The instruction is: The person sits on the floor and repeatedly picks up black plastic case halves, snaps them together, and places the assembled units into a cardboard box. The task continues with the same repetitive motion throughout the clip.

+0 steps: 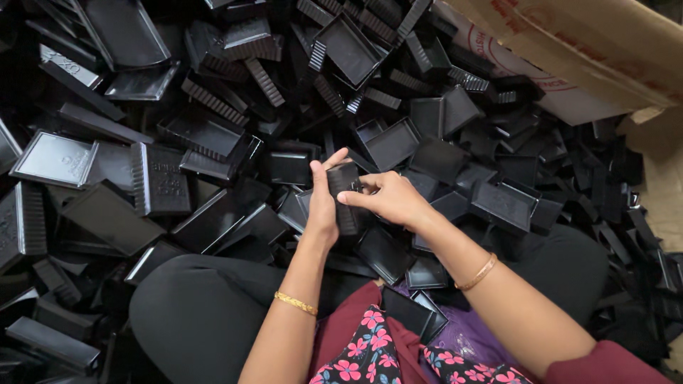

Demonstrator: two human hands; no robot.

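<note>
- Two hands in view, both belonging to the person wearing the camera; no other person's hands seen.
- Left hand (324,203): upright, palm turned toward the right, fingers closed along the left side of a small stack of black ribbed trays (343,192); thumb tip raised near the top edge.
- Right hand (388,199): fingers curled, thumb and forefinger pinched on the right side of the same stack.
- The stack stands on edge between the two hands, just above the person's lap, at the centre of the view. The number of pieces in it cannot be told; the ribbed edges merge together.
- Two gold bangles: one on the left wrist (296,304), one on the right wrist (477,273).
- Loose heap of black plastic trays (206,135): far too many to count, dozens at least, lying at all angles on every side of the person.
- Two trays (411,313) rest on the lap, against the floral cloth.
- One cardboard box (569,50) at the upper right, tilted, touching the heap.
</note>
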